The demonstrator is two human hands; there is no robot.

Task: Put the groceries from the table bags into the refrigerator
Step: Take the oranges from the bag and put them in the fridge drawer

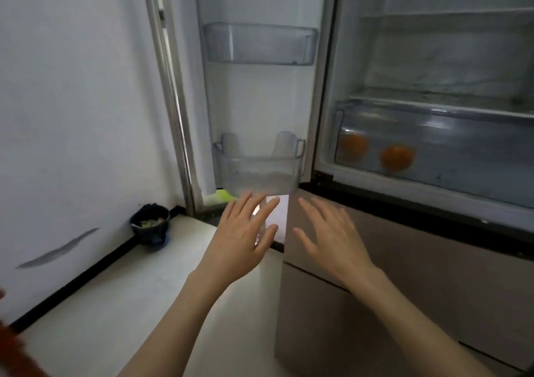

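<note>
Both hands (245, 232) (empty, outstretched) before open refrigerator (433, 59); nothing legible

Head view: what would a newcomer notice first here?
Two bare hands, left hand and right hand, spread open at the centre, holding nothing. Behind them the fridge door stands open with clear bins. Two oranges glow in the drawer at right.

Clear glossy plastic door bins (260, 44) and crisper drawer (433, 142) (smooth), matt white wall (72, 102).
</note>
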